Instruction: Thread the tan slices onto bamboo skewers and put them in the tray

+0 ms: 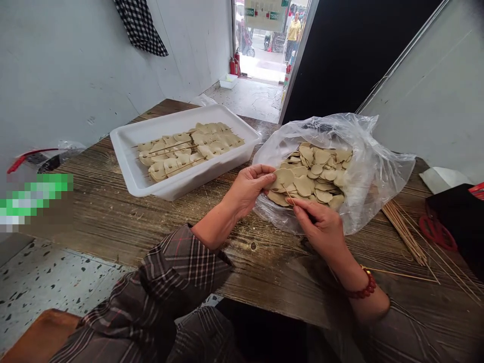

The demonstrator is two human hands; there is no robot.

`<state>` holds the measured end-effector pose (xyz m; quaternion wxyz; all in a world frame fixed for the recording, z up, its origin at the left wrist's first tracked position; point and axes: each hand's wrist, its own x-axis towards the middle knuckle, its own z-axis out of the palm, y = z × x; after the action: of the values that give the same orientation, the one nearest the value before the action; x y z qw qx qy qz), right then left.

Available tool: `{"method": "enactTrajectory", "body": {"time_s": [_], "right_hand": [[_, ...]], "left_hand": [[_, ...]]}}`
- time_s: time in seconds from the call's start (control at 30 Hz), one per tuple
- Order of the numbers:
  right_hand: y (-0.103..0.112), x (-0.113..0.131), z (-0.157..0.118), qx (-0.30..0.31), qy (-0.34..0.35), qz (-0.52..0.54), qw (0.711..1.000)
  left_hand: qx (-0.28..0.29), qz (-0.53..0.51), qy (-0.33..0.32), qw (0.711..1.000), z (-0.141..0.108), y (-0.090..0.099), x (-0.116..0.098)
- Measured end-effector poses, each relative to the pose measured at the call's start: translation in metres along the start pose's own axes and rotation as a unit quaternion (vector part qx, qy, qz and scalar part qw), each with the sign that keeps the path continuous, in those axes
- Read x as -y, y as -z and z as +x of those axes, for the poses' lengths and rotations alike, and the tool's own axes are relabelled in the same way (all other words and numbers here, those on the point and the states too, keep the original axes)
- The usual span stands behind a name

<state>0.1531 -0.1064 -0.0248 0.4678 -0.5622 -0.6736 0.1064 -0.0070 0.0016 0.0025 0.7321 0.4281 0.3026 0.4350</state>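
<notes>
Pinched between the thumb and fingers of my left hand (251, 187) is a flat, pale beige slice (283, 177), at the left edge of a clear plastic bag (361, 199). A pile of similar slices (321, 171) lies in the bag. My right hand (321, 224) is closed on a thin wooden skewer (289, 194), whose tip is at the lower part of the slice; whether it pierces it I cannot tell. To the left, a white tray (130, 174) holds several skewered rows of slices (174, 156).
Loose skewers (406, 232) and red-handled scissors (436, 232) lie on the right of the wooden table (151, 229). A black item (457, 222) is beside them. Beyond the table, a doorway shows a person in yellow (294, 31) outside.
</notes>
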Motion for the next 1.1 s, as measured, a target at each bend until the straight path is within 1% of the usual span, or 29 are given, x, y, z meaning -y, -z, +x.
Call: {"method": "enactTrajectory", "body": {"time_s": [0.17, 0.33, 0.57, 0.73, 0.83, 0.97, 1.1], "right_hand": [[-0.001, 0.001, 0.002, -0.002, 0.006, 0.006, 1.0], [-0.002, 0.001, 0.002, -0.003, -0.005, 0.02, 1.0], [-0.002, 0.002, 0.002, -0.006, -0.023, 0.041, 0.999], [-0.003, 0.001, 0.002, -0.008, -0.03, 0.059, 0.998], [-0.005, -0.001, 0.003, -0.006, -0.042, 0.073, 0.996], [-0.008, -0.002, 0.003, -0.004, -0.077, 0.092, 0.993], [-0.01, -0.001, 0.005, 0.004, -0.113, 0.105, 0.988]], "left_hand": [[0.004, 0.002, 0.008, 1.0, -0.002, -0.001, 0.002], [0.022, 0.024, -0.001, 0.999, -0.004, -0.003, 0.003], [0.004, 0.059, -0.031, 0.998, -0.005, -0.004, 0.002], [-0.015, 0.085, -0.069, 0.994, -0.003, -0.003, 0.005], [-0.013, 0.134, -0.101, 0.986, -0.001, -0.001, 0.008], [-0.009, 0.234, -0.142, 0.962, 0.001, 0.002, 0.012], [-0.007, 0.266, -0.148, 0.953, 0.002, 0.003, 0.012]]}}
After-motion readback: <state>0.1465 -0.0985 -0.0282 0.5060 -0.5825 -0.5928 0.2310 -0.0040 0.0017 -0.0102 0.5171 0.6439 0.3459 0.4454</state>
